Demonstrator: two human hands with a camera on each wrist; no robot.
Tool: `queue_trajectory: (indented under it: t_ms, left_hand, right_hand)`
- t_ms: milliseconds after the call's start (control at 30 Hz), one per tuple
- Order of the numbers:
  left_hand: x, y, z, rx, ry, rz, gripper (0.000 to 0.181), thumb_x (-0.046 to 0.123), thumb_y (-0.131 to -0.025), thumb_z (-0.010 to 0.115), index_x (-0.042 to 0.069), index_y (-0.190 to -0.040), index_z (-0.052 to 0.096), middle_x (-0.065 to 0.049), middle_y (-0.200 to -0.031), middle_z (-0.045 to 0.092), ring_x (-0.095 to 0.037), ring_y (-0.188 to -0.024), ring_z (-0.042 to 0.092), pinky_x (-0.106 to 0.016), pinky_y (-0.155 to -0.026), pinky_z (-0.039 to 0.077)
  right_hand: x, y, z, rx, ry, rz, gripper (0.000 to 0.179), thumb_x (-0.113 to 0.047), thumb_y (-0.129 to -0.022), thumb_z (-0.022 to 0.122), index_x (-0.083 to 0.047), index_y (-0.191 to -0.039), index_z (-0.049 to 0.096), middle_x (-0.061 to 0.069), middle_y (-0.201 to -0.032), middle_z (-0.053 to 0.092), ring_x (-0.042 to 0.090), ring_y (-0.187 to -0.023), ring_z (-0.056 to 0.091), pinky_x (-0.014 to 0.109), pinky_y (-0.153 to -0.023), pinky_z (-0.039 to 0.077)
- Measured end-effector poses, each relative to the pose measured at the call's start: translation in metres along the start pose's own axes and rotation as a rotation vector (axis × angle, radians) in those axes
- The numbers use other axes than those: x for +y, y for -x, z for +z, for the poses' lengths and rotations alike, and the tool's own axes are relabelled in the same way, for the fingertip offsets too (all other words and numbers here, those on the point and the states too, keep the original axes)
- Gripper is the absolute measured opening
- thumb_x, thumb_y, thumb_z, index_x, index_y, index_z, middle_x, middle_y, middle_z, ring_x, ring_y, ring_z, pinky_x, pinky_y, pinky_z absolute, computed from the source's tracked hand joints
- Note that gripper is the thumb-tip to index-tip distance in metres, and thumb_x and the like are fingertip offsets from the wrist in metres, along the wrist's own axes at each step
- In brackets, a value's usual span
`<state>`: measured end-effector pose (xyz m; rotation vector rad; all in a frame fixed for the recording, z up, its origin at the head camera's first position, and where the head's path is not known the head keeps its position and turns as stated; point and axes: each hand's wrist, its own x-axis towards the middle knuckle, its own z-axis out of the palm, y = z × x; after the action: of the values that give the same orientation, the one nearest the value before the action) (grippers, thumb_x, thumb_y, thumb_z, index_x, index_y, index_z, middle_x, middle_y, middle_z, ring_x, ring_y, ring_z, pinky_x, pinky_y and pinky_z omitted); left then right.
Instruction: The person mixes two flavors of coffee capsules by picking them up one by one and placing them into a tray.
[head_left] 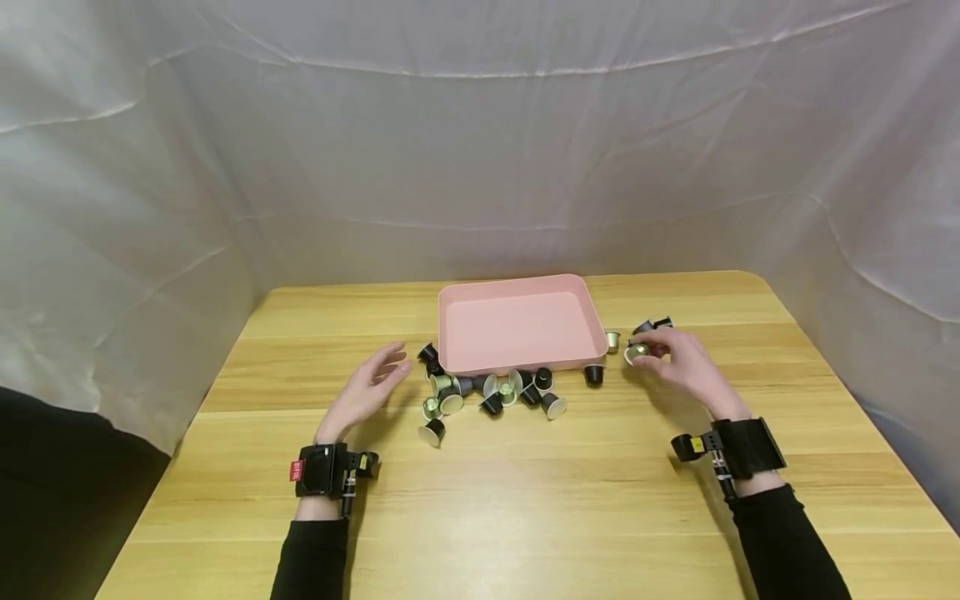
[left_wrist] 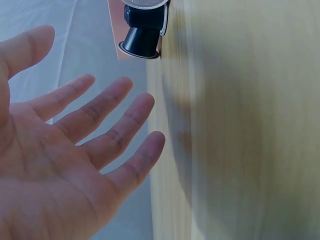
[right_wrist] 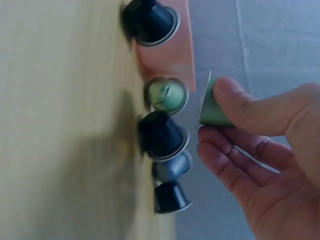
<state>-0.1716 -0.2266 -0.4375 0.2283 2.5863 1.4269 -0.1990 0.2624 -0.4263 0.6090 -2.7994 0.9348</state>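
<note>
My right hand (head_left: 690, 367) pinches a green coffee capsule (right_wrist: 214, 107) between thumb and fingers, right of the pink tray. In the right wrist view the capsule's flat rim faces away from the palm. Near that hand on the table are a black capsule (right_wrist: 159, 134), a grey capsule (right_wrist: 172, 167), another black capsule (right_wrist: 170, 196) and a pale green capsule (right_wrist: 170, 96). My left hand (head_left: 366, 390) holds nothing; its fingers are spread and relaxed above the table. Closest to it is a black capsule (left_wrist: 140, 42) beside the tray's left corner.
The shallow pink tray (head_left: 522, 369) stands at the back middle of the wooden table (head_left: 510, 508). Several black, grey and green capsules lie loose along its front edge, among them a tipped black one (head_left: 433, 432). A pale cloth (head_left: 525, 150) hangs behind and at the sides.
</note>
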Motion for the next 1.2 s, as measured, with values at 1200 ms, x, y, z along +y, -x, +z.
queue_trajectory:
  t_ms: [1200]
  left_hand:
    - [0.000,-0.001,0.003,-0.021,-0.025,0.000,0.064,0.035,-0.105,0.050,0.004,-0.156,0.029,-0.027,-0.156,0.040,-0.049,-0.139,0.044,-0.064,-0.116,0.035]
  right_hand:
    - [-0.039,-0.077,0.027,-0.191,0.130,-0.094,0.011,-0.003,-0.082,0.074,-0.006,-0.078,0.066,0.003,-0.069,0.056,0.015,-0.068,0.047,0.027,-0.064,0.034]
